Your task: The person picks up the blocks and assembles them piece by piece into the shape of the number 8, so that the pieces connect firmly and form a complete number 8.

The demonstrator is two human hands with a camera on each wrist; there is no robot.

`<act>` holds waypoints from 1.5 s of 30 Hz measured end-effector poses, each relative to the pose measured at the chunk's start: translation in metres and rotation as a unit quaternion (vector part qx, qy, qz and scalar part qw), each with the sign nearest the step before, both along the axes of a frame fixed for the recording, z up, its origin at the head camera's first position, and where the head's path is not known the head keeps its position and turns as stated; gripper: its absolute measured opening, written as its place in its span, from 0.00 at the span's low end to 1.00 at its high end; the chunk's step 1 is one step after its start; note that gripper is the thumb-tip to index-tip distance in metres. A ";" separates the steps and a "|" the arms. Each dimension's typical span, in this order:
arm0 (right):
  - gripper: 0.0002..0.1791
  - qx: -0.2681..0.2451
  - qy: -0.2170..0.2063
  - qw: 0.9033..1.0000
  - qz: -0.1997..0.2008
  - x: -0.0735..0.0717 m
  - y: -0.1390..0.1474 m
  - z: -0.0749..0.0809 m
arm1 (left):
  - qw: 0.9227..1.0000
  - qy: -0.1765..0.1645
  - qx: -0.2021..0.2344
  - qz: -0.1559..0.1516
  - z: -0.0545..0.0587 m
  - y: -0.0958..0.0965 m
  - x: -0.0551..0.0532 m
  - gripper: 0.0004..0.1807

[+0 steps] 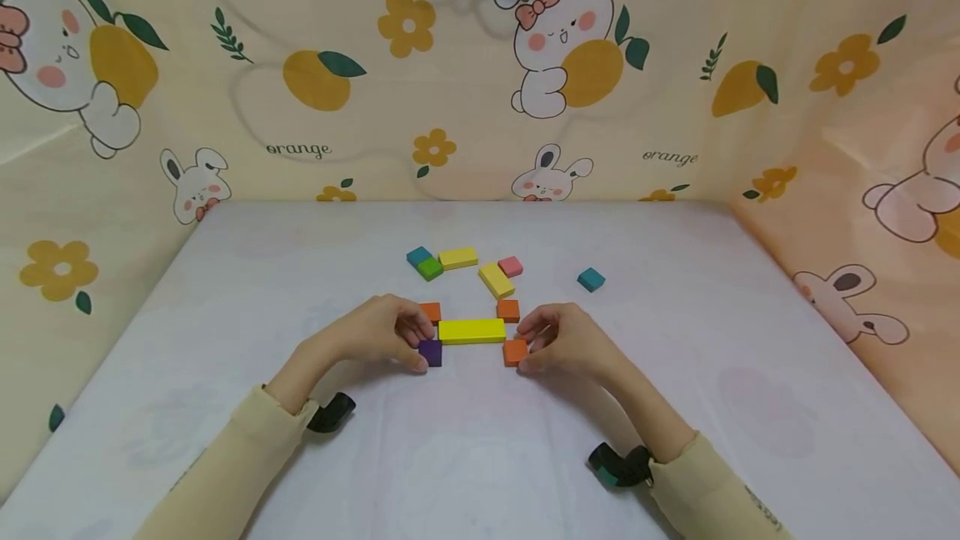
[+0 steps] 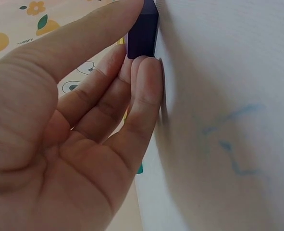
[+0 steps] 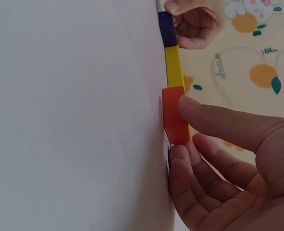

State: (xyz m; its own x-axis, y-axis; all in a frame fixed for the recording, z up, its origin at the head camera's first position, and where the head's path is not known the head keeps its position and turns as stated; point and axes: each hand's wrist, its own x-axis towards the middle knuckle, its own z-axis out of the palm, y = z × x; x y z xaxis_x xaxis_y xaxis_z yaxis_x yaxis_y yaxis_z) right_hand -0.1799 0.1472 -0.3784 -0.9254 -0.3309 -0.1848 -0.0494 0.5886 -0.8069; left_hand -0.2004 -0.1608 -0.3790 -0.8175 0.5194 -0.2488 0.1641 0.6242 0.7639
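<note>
A bright yellow long block (image 1: pixel 472 332) lies crosswise between my two hands, with small blocks at its corners. My left hand (image 1: pixel 382 332) pinches a purple block (image 1: pixel 431 353) at the yellow block's near left corner; in the left wrist view the thumb and fingertips touch that purple block (image 2: pixel 142 36). My right hand (image 1: pixel 570 342) pinches an orange block (image 1: pixel 514 352) at the near right corner; in the right wrist view its thumb presses the orange block's face (image 3: pixel 174 108). Another orange block (image 1: pixel 507 311) sits at the far right corner, and a partly hidden one (image 1: pixel 431 312) at the far left.
Farther back on the white table (image 1: pixel 480 457) lie a blue block (image 1: pixel 417 256), a green block (image 1: pixel 431 269), two pale yellow blocks (image 1: pixel 458 257) and a pink block (image 1: pixel 511 266). A separate blue block (image 1: pixel 591 279) is at the right. Patterned cloth walls (image 1: pixel 465 107) surround the table.
</note>
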 end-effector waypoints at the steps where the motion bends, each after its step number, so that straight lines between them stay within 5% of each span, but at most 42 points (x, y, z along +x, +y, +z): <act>1: 0.19 0.001 -0.002 1.000 0.002 -0.001 0.000 0.001 | 1.000 0.001 0.001 -0.001 0.000 0.000 0.000 0.20; 31: 0.17 0.030 -0.006 0.998 0.062 -0.016 -0.001 0.005 | 1.000 0.013 0.003 -0.009 -0.001 -0.001 -0.001 0.21; 45: 0.16 0.040 -0.017 0.997 0.059 -0.016 0.000 0.006 | 1.000 0.020 -0.001 -0.019 0.001 0.001 0.000 0.20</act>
